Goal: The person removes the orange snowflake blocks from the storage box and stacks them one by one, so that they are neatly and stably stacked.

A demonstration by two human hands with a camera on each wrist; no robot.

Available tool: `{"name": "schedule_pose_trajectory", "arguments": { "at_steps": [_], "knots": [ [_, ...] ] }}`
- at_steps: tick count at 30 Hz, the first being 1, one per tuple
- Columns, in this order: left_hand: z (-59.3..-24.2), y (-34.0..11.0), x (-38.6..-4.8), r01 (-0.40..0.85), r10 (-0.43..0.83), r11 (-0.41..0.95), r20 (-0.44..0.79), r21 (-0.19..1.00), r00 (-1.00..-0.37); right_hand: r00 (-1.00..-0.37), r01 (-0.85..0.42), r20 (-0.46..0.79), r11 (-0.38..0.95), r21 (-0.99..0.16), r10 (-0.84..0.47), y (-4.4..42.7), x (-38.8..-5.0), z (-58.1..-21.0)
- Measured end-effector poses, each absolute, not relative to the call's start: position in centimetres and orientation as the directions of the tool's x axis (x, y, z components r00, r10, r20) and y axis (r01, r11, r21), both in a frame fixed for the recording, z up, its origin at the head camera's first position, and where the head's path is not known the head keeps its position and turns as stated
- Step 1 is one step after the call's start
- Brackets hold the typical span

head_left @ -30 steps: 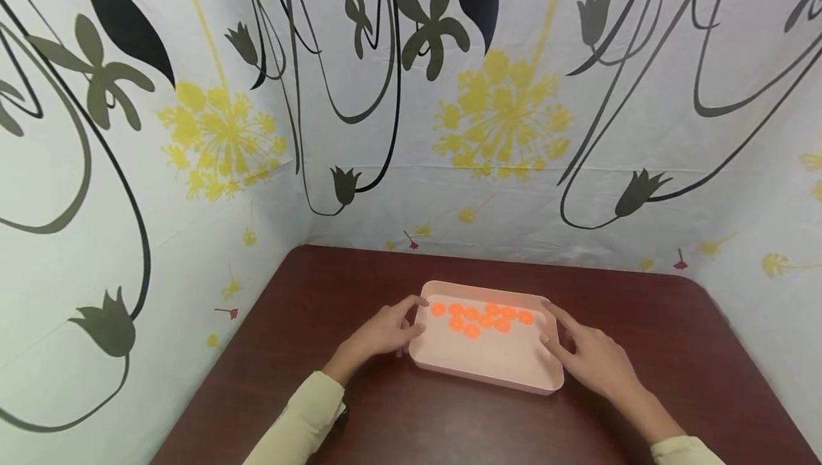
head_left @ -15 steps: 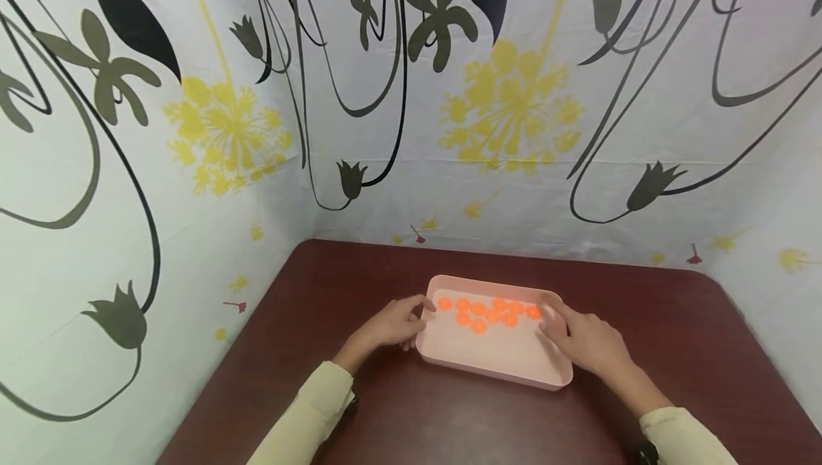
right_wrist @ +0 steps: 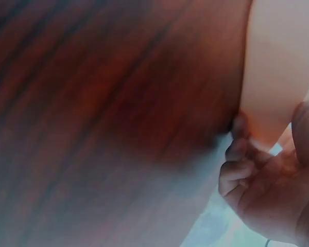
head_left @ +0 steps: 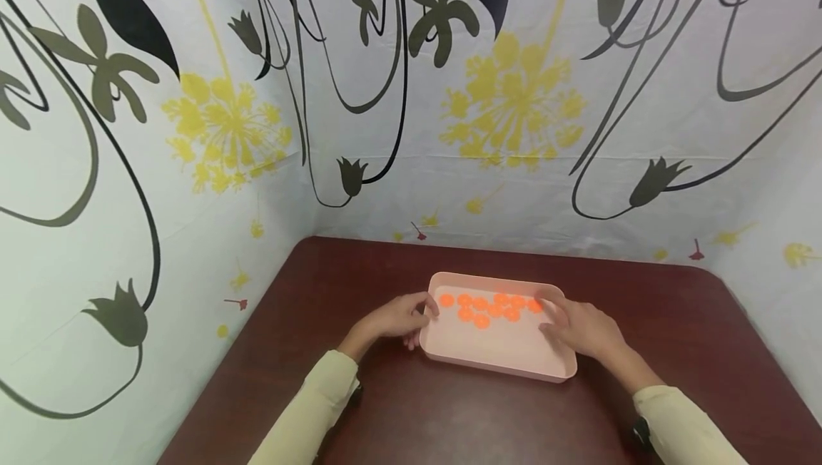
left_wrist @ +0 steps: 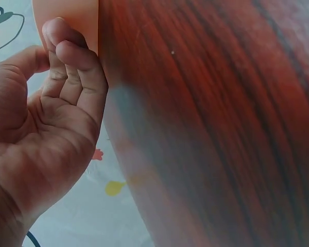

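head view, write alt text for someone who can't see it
A person's left hand and right hand grip opposite ends of a pink tray, with round orange pieces toward its far side. A dark reddish-brown table lies beneath; a white backdrop printed with flowers rises behind.

My sleeves [head_left: 305, 408] cut off by the head view's bottom edge, part of the pink tray [head_left: 494, 353] hidden behind my right hand [head_left: 586, 326], the orange pieces [head_left: 481, 321] too blurred to identify

A tray [head_left: 491, 353] lies between the left hand [head_left: 398, 314] and right hand [head_left: 583, 327], discs [head_left: 495, 310] in its far half, a table [head_left: 462, 415] beneath and cloth [head_left: 424, 123] behind.
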State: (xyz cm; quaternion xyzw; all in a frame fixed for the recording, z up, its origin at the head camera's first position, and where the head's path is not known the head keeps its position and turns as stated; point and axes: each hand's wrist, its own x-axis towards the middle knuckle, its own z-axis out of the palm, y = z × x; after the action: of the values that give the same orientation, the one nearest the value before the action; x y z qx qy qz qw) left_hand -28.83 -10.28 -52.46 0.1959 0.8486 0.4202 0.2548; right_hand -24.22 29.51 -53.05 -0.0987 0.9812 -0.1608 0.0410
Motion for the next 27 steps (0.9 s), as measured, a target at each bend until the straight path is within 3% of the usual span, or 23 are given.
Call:
{"name": "schedule_pose_trajectory", "arguments": {
  "at_steps": [18,27],
  "knots": [
    [-52.7,-10.0,-28.9,0.08,0.546,0.555,-0.29,0.828,-0.786,-0.999,-0.041,-0.002,0.918,-0.395,-0.046,28.3,-24.8,-53.4],
    [-52.7,-10.3,-28.8,0.089,0.568,0.52,-0.266,0.849,-0.778,-0.999,-0.037,0.049,0.916,-0.399,-0.019,27.6,-24.9,-53.4]
  ]
}}
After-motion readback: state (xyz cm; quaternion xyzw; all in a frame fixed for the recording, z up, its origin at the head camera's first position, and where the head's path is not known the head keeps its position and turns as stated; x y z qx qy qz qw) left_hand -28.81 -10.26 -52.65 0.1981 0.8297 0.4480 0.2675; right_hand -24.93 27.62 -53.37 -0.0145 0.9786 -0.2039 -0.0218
